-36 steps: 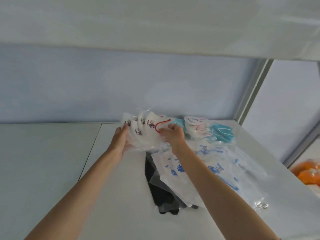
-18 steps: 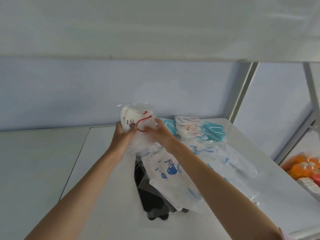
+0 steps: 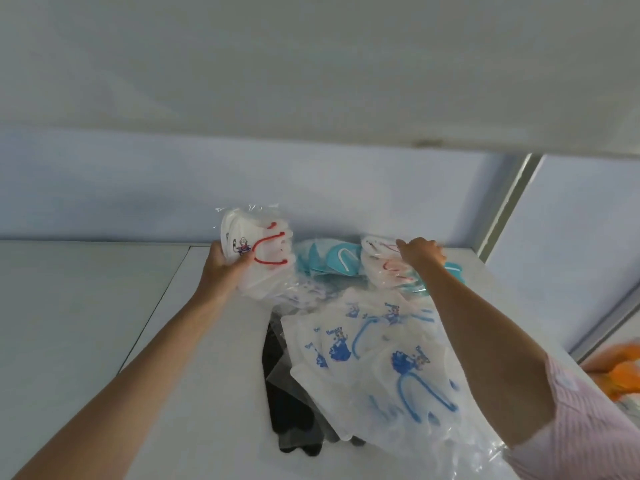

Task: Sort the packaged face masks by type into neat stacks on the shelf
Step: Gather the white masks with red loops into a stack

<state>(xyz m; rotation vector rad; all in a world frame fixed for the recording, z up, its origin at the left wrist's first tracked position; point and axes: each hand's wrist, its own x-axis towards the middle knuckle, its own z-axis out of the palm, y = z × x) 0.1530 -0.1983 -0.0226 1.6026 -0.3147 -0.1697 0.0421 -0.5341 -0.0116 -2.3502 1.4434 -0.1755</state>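
My left hand (image 3: 221,265) grips a bunched stack of packaged white masks with red ear loops (image 3: 263,247), held upright above the white shelf (image 3: 207,375). My right hand (image 3: 420,252) reaches to the back of the shelf and touches another clear packet of red-looped white masks (image 3: 381,265); whether its fingers pinch it is hidden. Teal masks (image 3: 332,261) lie between the two hands. White masks with blue prints and blue loops (image 3: 381,358) spread across the shelf's front right. Black masks (image 3: 287,410) lie partly under them.
The shelf above (image 3: 311,81) hangs low over the work area. A metal upright (image 3: 509,209) stands at the right rear corner. Orange items (image 3: 623,372) sit beyond the shelf's right edge. A seam (image 3: 162,306) divides the shelf surface left of the masks.
My right hand has let go of the red-looped stack and moved right to the packet at the back. My left hand now holds the stack alone, bunched together.
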